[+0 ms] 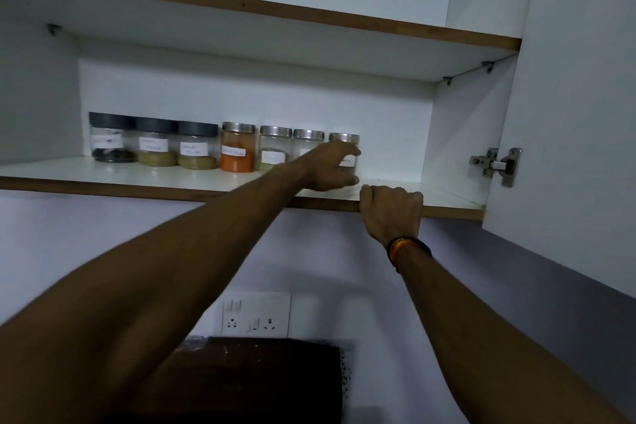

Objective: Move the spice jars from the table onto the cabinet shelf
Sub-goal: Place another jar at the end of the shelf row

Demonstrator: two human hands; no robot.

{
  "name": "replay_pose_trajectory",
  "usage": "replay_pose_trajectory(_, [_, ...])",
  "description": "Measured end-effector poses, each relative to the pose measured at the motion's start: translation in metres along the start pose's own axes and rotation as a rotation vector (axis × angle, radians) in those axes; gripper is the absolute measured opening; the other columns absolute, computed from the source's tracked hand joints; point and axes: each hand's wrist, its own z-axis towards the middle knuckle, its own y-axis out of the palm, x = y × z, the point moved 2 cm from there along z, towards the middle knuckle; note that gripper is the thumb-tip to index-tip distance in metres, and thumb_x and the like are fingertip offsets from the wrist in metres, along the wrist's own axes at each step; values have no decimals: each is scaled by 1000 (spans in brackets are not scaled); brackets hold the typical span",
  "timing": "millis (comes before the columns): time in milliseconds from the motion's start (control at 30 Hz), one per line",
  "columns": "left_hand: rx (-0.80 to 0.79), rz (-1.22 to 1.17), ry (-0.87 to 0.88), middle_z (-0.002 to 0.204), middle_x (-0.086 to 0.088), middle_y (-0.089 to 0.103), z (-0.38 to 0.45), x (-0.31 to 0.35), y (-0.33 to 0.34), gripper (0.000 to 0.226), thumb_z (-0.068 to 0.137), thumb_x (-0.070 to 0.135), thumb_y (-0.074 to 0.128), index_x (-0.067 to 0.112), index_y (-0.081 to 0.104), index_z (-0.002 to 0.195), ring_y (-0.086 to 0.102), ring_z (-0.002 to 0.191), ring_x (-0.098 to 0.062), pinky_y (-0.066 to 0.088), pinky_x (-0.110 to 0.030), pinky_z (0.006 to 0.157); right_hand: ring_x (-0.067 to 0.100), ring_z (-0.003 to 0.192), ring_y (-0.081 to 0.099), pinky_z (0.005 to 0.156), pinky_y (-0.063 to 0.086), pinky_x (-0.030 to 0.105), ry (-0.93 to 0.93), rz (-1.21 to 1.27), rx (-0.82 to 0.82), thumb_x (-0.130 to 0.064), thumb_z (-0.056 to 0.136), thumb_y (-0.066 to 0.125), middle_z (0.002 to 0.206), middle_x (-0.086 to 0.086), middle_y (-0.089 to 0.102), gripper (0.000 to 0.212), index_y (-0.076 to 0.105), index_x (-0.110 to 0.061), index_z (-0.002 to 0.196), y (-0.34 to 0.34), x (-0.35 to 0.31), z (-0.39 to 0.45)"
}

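Note:
Several labelled spice jars stand in a row on the lower cabinet shelf (172, 179): three with dark lids (156, 141) on the left, an orange-filled jar (238, 151), then silver-lidded ones. My left hand (332, 167) reaches across and wraps around the rightmost silver-lidded jar (345, 138), which stands on the shelf; the hand hides most of that jar and part of its neighbour (307, 141). My right hand (390, 208) curls over the shelf's front edge, fingers hooked on the board.
The cabinet door (568, 113) stands open at the right with a metal hinge (495, 165). An upper shelf (309, 15) runs above. The right part of the lower shelf is bare. Below are a wall socket panel (256, 315) and a dark wooden surface (261, 375).

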Motion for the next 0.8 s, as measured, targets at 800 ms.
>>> replay_pose_trajectory(800, [-131, -384, -52, 155, -2, 43, -195, 50, 134, 57, 96, 29, 65, 18, 44, 148, 39, 142, -21, 29, -32, 115, 32, 120, 54, 102, 45, 43, 149, 214, -190, -11, 89, 61, 133, 13, 58, 42, 62, -12, 131, 6, 27, -201])
